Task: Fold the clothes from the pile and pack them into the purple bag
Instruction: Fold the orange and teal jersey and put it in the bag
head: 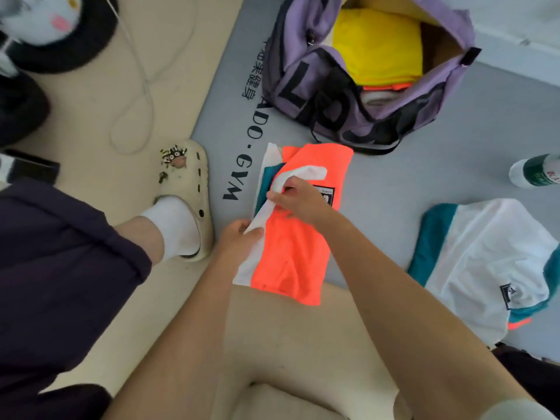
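Orange garment (298, 237), folded into a long narrow panel, lying on the grey mat (409, 189) with its near end over the mat's edge onto the beige floor (100, 95). Long axis running from near to far, leaning slightly right at the far end, toward the purple bag (306, 83). White strip along its left edge, teal showing at the far left, a dark label near the far right.

At far left, dark round shapes and a pale soft thing, blurred. Thin white cable (142, 86) looped across the floor. Dark shorts (60, 253) over a bent leg, white sock in a cream clog (189, 189) with charms on top, toe pointing away, just beside the mat's edge.

Left hand (239, 237) pinching the white strip at the garment's left edge, thumb on top. Right hand (298, 198) further along, fingers curled round a white band on the garment's upper surface.

Purple bag beyond the garment, mouth open, standing on the mat, with a yellow folded piece (378, 47) inside on top of orange and white layers.

White and teal garment (491, 265) spread on the mat at right, well apart from the orange one. Green and white bottle (533, 171) at the right edge, lying on its side.
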Demonstrator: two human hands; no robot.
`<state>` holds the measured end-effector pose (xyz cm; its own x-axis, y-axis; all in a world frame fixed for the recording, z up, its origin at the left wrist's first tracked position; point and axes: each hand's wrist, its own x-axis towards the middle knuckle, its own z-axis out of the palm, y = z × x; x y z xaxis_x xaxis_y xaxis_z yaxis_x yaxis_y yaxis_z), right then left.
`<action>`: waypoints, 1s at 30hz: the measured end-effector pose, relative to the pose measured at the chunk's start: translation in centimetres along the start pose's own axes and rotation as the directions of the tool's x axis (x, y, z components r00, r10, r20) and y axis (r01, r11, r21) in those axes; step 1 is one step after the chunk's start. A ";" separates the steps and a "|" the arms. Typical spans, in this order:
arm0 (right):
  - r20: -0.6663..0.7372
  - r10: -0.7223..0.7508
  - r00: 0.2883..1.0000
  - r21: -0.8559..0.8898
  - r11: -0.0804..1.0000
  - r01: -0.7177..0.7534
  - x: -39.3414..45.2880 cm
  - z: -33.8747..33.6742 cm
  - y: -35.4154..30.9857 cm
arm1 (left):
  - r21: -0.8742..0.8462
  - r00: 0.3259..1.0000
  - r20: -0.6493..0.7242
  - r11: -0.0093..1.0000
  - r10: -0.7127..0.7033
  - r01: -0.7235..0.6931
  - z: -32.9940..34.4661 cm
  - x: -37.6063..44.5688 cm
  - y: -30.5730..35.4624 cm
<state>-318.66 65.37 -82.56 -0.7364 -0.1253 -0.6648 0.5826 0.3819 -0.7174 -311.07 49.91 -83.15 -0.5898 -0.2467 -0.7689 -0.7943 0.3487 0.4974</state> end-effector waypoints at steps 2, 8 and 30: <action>-0.106 0.017 0.994 0.027 1.000 -0.014 -0.4 -0.7 1.1 | 0.037 0.997 -0.068 0.999 -0.020 0.023 0.1 0.1 -1.0; -0.499 0.242 0.832 0.097 0.970 -0.223 -4.0 -4.7 7.7 | 0.089 0.986 -0.166 0.996 0.029 -0.014 1.4 0.1 -1.7; -0.013 -0.021 1.000 -0.488 0.873 0.012 -2.9 -13.8 9.6 | 0.669 0.548 0.416 0.164 0.726 -0.725 10.5 0.6 14.2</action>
<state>-315.66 81.99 -84.59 -0.7527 -0.1213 -0.6471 0.3322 0.7787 -0.5323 -321.12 64.21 -80.77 -0.8395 0.4936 -0.2272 0.3943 0.8411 0.3704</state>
